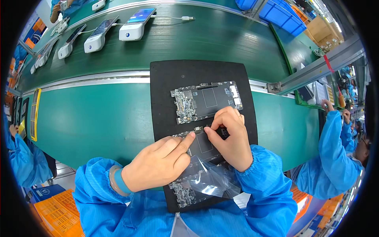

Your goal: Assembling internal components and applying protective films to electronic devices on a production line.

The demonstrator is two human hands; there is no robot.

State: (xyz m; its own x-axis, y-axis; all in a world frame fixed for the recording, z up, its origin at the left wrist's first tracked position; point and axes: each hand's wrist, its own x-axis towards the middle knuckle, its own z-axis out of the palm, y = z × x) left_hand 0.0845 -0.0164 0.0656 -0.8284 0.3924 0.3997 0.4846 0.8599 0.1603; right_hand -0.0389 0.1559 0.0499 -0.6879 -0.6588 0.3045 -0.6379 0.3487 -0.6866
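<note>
On a black mat [164, 94] lie several dark circuit boards. The far circuit board [203, 100] is fully in view, with chips crowded at its left end. My hands partly cover the middle circuit board [203, 143]. At its far edge rests the stretched index finger of my left hand [158, 162]; the other fingers are folded, the thumb hidden. My right hand [231, 136] pinches thumb and index finger together just right of that fingertip, on something too small to make out. Clear crinkled plastic [209, 179] lies between my wrists, partly over the near circuit board [183, 195].
Beyond a metal rail, white handheld devices [132, 31] with screens stand in a row on the green belt [221, 43]. A metal post [316, 69] rises at right, near a blue crate [282, 15]. People in blue work at both sides. Orange crates [61, 211] stand below left.
</note>
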